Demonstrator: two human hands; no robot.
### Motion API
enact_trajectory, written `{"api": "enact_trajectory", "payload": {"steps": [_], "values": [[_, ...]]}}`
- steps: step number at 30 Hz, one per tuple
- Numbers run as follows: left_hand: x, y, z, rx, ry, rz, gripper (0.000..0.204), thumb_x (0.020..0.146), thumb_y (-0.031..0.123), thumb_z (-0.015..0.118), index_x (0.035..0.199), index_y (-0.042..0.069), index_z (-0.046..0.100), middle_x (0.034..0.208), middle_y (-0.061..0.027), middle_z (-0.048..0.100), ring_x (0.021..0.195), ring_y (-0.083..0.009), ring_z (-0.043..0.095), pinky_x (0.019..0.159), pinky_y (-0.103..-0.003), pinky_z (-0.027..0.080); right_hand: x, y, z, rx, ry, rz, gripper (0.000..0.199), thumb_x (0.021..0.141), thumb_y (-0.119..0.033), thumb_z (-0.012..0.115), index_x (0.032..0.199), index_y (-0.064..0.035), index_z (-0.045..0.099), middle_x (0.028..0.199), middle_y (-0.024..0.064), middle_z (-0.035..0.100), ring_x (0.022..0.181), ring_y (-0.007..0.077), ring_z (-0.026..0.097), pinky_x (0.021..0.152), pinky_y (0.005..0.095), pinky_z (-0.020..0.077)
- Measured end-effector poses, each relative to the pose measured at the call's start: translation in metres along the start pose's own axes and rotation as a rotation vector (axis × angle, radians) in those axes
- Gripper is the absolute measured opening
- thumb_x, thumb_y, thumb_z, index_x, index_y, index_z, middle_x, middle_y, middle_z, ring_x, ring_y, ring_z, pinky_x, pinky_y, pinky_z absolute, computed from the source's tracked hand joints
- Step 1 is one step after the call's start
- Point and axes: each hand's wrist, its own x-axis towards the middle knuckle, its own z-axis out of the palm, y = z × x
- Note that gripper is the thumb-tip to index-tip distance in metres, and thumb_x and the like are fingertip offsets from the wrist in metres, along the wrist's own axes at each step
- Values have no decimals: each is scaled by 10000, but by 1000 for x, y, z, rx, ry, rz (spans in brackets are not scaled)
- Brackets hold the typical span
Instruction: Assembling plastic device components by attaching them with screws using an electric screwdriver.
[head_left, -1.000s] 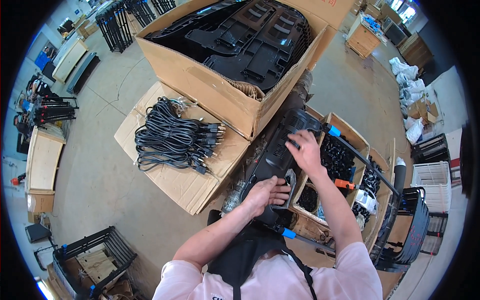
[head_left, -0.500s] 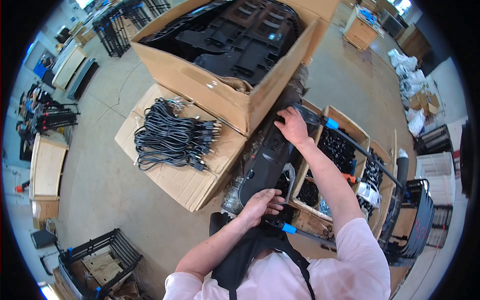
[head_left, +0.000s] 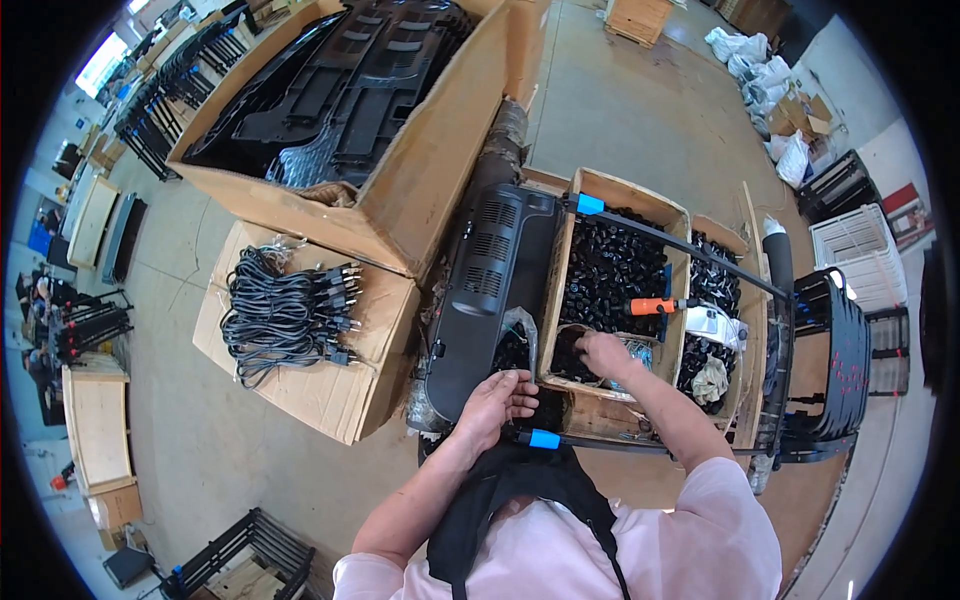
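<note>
A long black plastic cover (head_left: 487, 290) with vent slots lies in front of me within a black metal frame (head_left: 690, 245) that has blue corner pieces. My left hand (head_left: 497, 405) is at the cover's near end, its fingers curled together; anything between them is too small to make out. My right hand (head_left: 605, 355) reaches into a small near compartment of a wooden parts box (head_left: 557, 275). Its fingers are bunched at the small dark parts there, and the fingertips are partly hidden. Beside the cover's near end is a clear plastic bag (head_left: 520, 325) with dark pieces.
An orange-handled power screwdriver (head_left: 652, 306) lies over the black parts (head_left: 612, 270) in the box. On the left, bundled black power cables (head_left: 285, 315) rest on a flat carton (head_left: 370, 385). Behind them stands a big open carton (head_left: 430, 160) of black plastic shells. Stacked black frames (head_left: 835, 360) stand at right.
My right hand has left the far end of the cover and moved down and right into the parts box. My left hand stays by the near end. The view has shifted rightward.
</note>
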Motion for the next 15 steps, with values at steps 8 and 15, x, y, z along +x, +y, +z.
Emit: {"api": "enact_trajectory", "payload": {"steps": [8,15], "values": [[21,-12,28,92,76,12,344,1113,298,449,1272,16,566,1054,-100,679,899,-193,678,807,-336,584,13,-10,6,-56,-136,-167,435,826,-147,697,1261,-139,663,1245,244,556,1052,414,673,870,481,578],[55,-58,48,91,62,-43,326,1088,304,513,1236,25,592,1027,-86,679,886,-184,689,798,-343,599,2,7,18,-175,-273,-157,444,841,-224,696,1273,-137,643,1272,294,573,1062,414,683,873,499,574]]}}
